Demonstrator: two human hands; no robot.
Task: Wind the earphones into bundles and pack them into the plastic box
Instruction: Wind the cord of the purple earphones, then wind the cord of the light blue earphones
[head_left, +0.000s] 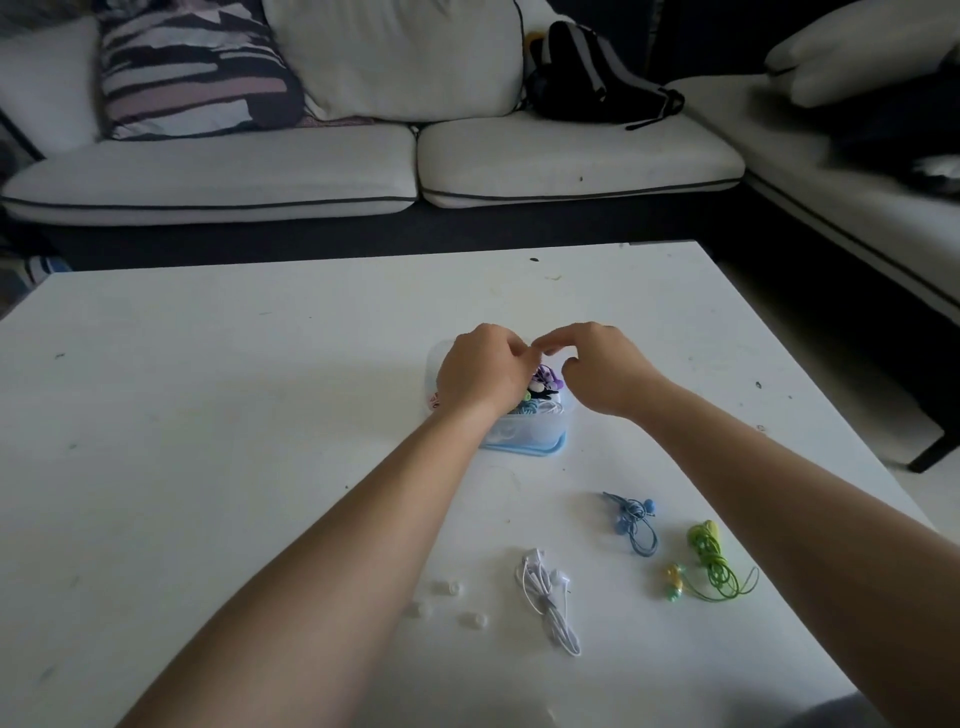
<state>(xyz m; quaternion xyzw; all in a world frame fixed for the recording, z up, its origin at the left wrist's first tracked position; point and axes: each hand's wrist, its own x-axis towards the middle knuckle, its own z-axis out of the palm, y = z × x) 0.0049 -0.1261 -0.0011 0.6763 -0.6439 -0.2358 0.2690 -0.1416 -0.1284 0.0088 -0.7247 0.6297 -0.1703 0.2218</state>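
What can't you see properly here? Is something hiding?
- Head view: most of what's inside the plastic box; the left hand and right hand cover it.
- Head view: whether either hand pinches a cord; their own fingers hide it.
- Head view: the pale little bits beside the white earphones; too small to name.

Over the plastic box (524, 435), left hand (483, 371) and right hand (608, 369), fingers (558, 340) perhaps on purple earphones (546, 375).
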